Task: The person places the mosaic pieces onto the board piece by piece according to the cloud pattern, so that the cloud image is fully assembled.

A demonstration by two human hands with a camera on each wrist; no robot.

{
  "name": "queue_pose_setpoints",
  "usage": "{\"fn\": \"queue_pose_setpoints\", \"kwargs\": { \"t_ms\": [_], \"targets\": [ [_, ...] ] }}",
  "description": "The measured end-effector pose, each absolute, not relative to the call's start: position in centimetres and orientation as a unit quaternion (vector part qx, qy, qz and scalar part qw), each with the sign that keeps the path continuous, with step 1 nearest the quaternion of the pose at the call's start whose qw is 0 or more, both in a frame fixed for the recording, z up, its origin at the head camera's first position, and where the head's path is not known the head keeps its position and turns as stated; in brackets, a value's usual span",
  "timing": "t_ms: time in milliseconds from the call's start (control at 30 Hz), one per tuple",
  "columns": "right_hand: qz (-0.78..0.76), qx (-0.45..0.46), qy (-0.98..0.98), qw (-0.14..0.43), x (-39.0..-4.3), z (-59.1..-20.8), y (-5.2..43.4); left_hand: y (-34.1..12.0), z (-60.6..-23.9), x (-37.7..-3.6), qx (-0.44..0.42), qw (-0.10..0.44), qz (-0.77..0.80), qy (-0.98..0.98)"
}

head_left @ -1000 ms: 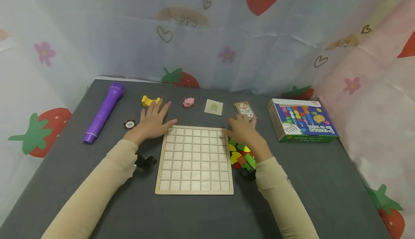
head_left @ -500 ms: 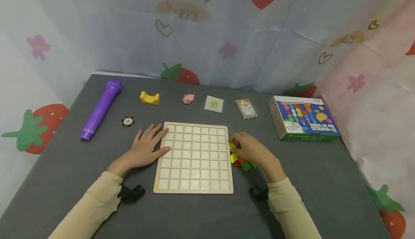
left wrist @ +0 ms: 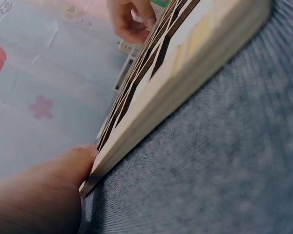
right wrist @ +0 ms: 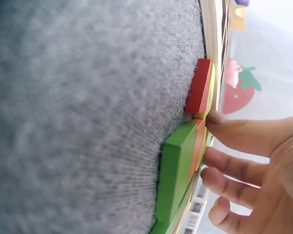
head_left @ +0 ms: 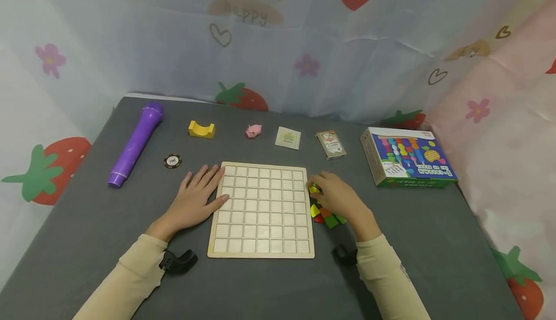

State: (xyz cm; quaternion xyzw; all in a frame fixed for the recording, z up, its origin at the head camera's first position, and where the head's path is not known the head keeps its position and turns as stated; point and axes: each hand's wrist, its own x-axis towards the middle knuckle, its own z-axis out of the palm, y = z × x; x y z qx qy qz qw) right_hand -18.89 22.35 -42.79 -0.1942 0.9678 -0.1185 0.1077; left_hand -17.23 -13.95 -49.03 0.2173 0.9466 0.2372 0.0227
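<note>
A square wooden grid board (head_left: 260, 214) lies flat on the grey table. My left hand (head_left: 193, 199) rests spread along its left side, thumb (left wrist: 83, 158) over the rim and fingertips at the upper left corner. Just off the board's right edge is a small pile of coloured blocks. My right hand (head_left: 336, 197) is curled over this pile, thumb and fingers on either side of a yellow block (head_left: 313, 189). In the right wrist view a red block (right wrist: 199, 87) and a green block (right wrist: 175, 165) lie beside the fingertips. The palm hides part of the pile.
Along the back stand a purple toy microphone (head_left: 136, 144), a yellow arched block (head_left: 201, 129), a pink pig figure (head_left: 253, 131), a square card packet (head_left: 287, 138) and a small card box (head_left: 331, 144). A poker chip (head_left: 172, 160) lies left, a colourful game box (head_left: 408, 158) right.
My left hand has come back from near the yellow arched block onto the board's left edge. My right hand has drawn back slightly and lowered onto the block pile.
</note>
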Motion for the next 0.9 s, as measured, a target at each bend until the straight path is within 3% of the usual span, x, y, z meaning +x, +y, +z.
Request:
{"fn": "queue_pose_setpoints", "kwargs": {
  "t_ms": [600, 900],
  "targets": [
    [-0.14, -0.21, 0.963, 0.091, -18.8, -42.0, 22.4, -13.9, -49.5, -16.8, 0.217, -0.019, 0.213, 0.953],
    [-0.159, -0.246, 0.953, 0.082, -20.1, -40.6, 19.3, -13.8, -49.6, -16.8, 0.212, -0.046, 0.214, 0.952]
  ]
}}
